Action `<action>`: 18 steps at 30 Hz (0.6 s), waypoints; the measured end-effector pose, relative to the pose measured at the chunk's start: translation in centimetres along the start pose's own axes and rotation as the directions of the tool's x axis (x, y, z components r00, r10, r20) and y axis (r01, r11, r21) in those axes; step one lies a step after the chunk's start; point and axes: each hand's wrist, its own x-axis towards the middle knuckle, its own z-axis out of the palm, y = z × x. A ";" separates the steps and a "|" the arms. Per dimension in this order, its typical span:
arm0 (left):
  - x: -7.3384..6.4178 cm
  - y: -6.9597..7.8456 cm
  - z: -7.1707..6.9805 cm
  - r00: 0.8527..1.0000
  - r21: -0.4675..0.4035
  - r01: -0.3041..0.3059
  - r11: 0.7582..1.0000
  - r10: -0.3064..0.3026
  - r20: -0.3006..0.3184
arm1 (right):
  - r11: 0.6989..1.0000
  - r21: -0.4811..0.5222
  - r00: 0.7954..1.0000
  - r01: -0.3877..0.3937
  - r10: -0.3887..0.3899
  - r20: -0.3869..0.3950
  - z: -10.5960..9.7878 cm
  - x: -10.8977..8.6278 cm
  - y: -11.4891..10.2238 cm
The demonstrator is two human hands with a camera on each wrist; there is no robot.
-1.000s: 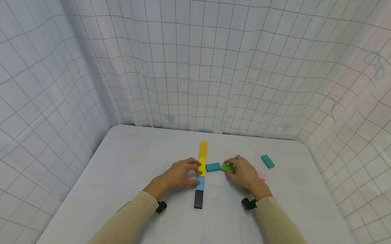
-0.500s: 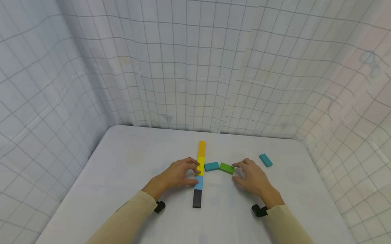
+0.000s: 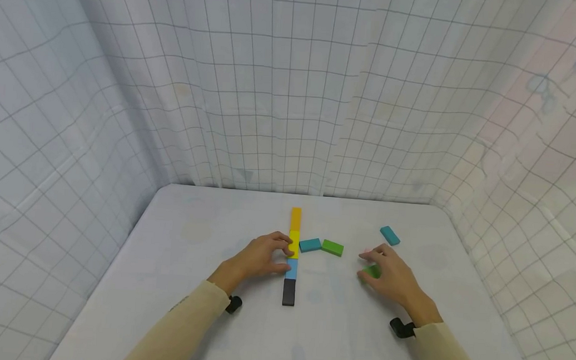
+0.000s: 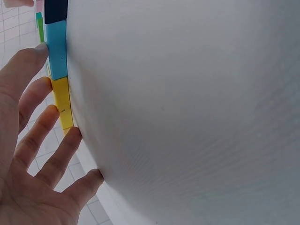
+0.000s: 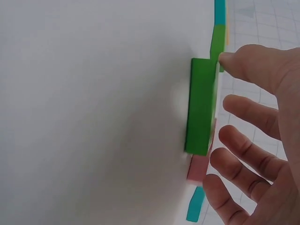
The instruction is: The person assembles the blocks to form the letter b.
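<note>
Dark green block (image 3: 373,271): flat on the white table (image 3: 185,284), under the right hand (image 3: 391,276), whose relaxed fingers (image 5: 243,150) hover beside it, gripping nothing. Pink block (image 5: 200,168): just behind it. Left hand (image 3: 257,257): straight fingers touching the yellow block (image 3: 294,244) and light blue block (image 3: 291,268) of the column.

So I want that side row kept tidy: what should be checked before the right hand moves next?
1. Left hand steadying the column, fingers on the yellow block: ok.
2. Teal block touching the column: ok.
3. Green block in line with the teal: not ok, slightly angled.
4. Right hand open by the dark green block: ok.
5. Firm hold on it: cannot tell.
6. Pink block clear: not ok, partly under the dark green block.
</note>
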 end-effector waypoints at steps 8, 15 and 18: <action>0.2 -0.3 0.1 1.000 0.022 -0.003 1.000 0.003 -0.008 | 0.997 0.068 1.000 -0.025 0.025 -0.001 -0.1 -1.5 0.6; 0.2 -0.2 -0.1 1.000 0.022 -0.018 1.000 0.018 0.004 | 0.997 0.062 0.999 -0.043 0.044 -0.011 0.2 -2.4 0.4; 0.1 -0.2 0.0 1.000 0.023 -0.014 1.000 0.014 0.011 | 0.998 0.055 0.999 -0.044 0.045 -0.019 0.3 -2.7 0.3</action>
